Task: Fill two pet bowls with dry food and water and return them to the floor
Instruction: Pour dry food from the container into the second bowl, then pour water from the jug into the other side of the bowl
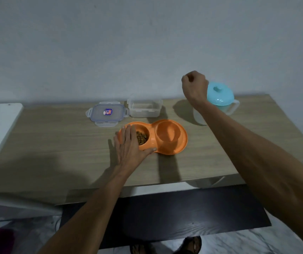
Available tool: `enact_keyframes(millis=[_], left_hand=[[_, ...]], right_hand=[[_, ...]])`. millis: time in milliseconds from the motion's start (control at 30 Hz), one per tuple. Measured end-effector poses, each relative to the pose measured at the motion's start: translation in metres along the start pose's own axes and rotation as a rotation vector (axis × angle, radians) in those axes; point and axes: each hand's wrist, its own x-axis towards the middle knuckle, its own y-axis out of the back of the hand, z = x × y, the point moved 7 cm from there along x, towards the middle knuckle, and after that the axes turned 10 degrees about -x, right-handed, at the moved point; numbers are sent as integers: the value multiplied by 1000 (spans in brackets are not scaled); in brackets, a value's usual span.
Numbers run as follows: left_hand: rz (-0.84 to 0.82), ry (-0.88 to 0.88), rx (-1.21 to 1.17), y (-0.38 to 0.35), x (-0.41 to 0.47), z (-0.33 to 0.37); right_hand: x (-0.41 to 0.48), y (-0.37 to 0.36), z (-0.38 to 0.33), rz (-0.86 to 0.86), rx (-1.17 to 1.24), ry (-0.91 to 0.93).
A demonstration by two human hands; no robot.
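Head cam: steadying bowl (167,138) w/ flat L hand (128,145) on kibble (141,137) side, prob for pour; curled, empty R hand (194,86) poised by jug (220,97), back-right of bowl.

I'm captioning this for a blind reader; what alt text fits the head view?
A person's left hand rests on the left end of an orange double bowl on a wooden table; its left well holds dry food, its right looks empty. The right hand, curled, is raised before a teal-lidded jug. Behind: an open clear container and its lid.
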Motion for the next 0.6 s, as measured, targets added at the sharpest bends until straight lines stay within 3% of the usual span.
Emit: enact_keyframes(millis=[133, 333, 500, 600], left_hand=[[-133, -108, 18, -25, 13, 40], [-194, -75, 39, -51, 22, 60], [-194, -20, 51, -52, 22, 61], [-189, -18, 57, -50, 22, 63]], right_hand=[[21, 48, 27, 142, -45, 19], [43, 74, 119, 214, -122, -238], [39, 60, 194, 170, 145, -582], [35, 44, 214, 129, 301, -646]])
